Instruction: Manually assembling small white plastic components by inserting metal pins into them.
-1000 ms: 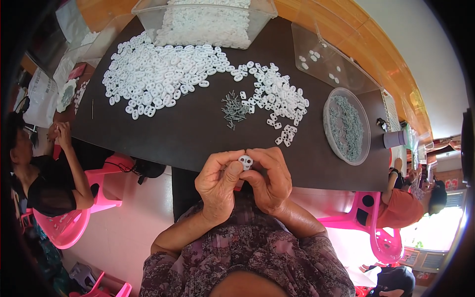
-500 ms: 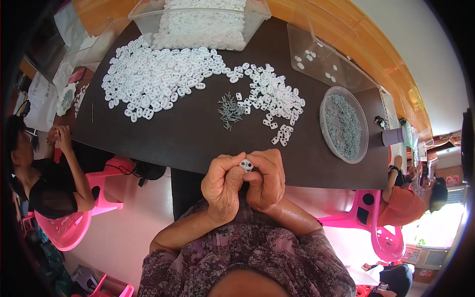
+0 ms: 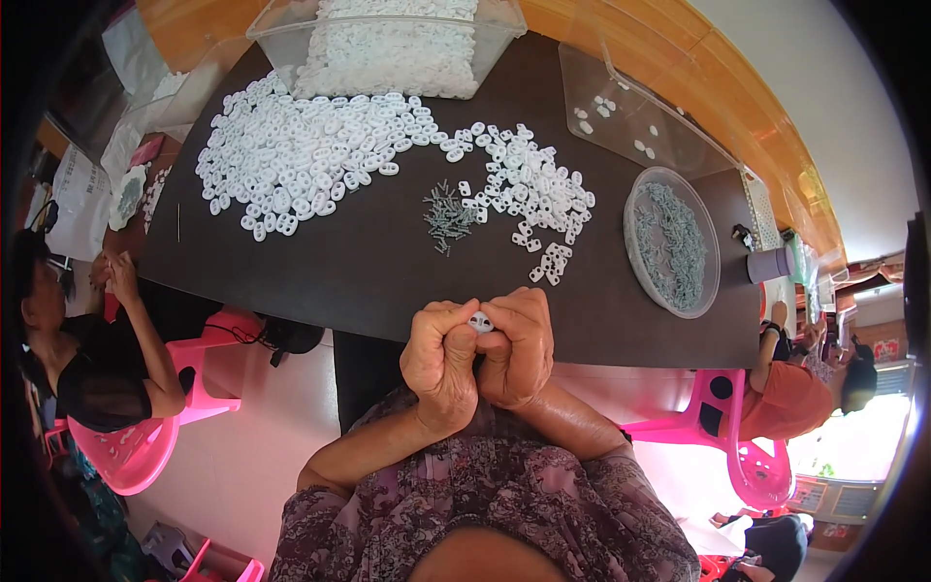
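Both my hands meet in front of my chest at the table's near edge. Between the fingertips of my left hand (image 3: 441, 364) and my right hand (image 3: 519, 349) sits a small white oval plastic piece with two holes (image 3: 480, 322). Fingers and thumbs of both hands press on it, covering its sides. On the dark table (image 3: 320, 267) beyond lie a big heap of white oval two-hole pieces (image 3: 301, 155), a smaller heap of white two-hole pieces (image 3: 538, 179) and a little pile of grey metal pins or screws (image 3: 448, 215).
A clear bin of white pieces (image 3: 388, 53) stands at the back. To the right are a round tub of grey small parts (image 3: 671, 242), a clear tray with a few white pieces (image 3: 640, 116) and a purple-grey cup (image 3: 771, 265). Other people sit at left (image 3: 102, 359) and right (image 3: 800, 398).
The white piece has tilted between my fingertips, so its holes now show narrower. My hands stay together in nearly the same place.
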`<state>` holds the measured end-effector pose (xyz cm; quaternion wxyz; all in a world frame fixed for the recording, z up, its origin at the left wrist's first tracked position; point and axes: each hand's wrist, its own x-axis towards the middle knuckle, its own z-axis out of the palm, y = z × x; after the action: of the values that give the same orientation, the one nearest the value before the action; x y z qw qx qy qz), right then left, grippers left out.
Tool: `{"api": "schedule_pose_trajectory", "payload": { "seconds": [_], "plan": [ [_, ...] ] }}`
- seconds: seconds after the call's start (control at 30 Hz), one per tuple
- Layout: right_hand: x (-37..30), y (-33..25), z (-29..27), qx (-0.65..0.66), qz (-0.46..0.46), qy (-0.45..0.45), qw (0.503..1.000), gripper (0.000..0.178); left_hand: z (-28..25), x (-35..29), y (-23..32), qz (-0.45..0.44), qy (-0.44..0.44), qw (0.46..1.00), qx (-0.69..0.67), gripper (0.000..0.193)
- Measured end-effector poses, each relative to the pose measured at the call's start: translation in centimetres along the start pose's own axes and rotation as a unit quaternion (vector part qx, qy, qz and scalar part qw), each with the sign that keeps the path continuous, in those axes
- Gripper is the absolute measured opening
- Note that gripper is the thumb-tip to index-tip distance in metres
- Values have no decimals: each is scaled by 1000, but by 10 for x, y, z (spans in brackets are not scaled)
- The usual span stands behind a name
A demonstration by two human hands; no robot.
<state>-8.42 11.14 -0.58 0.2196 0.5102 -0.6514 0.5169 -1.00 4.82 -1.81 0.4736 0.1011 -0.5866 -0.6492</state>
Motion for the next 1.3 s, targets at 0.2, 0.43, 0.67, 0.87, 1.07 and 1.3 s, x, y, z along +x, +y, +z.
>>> {"api": "schedule_pose_trajectory", "payload": {
  "seconds": [0.2,0.43,0.67,0.87,1.07,1.3],
  "plan": [
    [-4,1,2,-3,4,-1,1000,18,-1,1,0,3,-10,1000,22,22],
    [3,-6,5,-1,-3,6,1000,22,-3,4,-2,58,5,998,17,21],
    [5,-8,1,-19,-1,2,1000,26,-11,4,3,2,-24,999,-26,22],
    [9,-5,-10,-41,11,-19,999,25,-8,9,10,-39,-37,999,-6,21],
    [33,14,-47,-93,35,-37,994,22,-15,22,1,-32,-62,991,111,17],
    [54,29,-64,91,269,29,958,15,-31,36,-6,-41,-26,988,146,14]
  ]
}}
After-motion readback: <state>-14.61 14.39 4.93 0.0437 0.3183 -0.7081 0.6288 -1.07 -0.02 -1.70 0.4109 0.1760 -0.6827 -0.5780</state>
